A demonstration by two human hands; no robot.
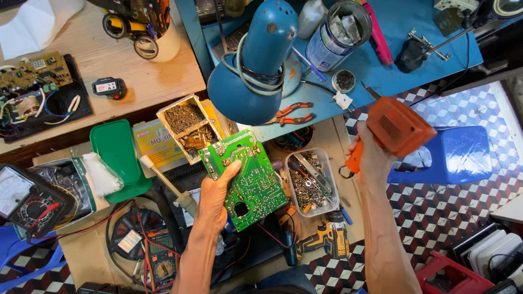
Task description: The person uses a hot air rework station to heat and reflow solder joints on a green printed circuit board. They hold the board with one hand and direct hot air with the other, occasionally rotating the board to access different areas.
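Note:
My left hand (217, 196) grips a green circuit board (248, 182) by its lower left edge, holding it tilted with the solder side up above a cluttered work surface. My right hand (369, 158) is raised to the right of the board and wraps the handle of an orange gun-shaped power tool (399, 126); its tip is hidden. The tool hangs over the tiled floor, apart from the board.
A blue desk lamp (256, 60) stands behind the board. A clear tub of screws (311, 182), red pliers (291, 113), a yellow cordless drill (329, 239), a multimeter (24, 198), a green lid (117, 152) and a blue plastic stool (460, 155) surround my hands.

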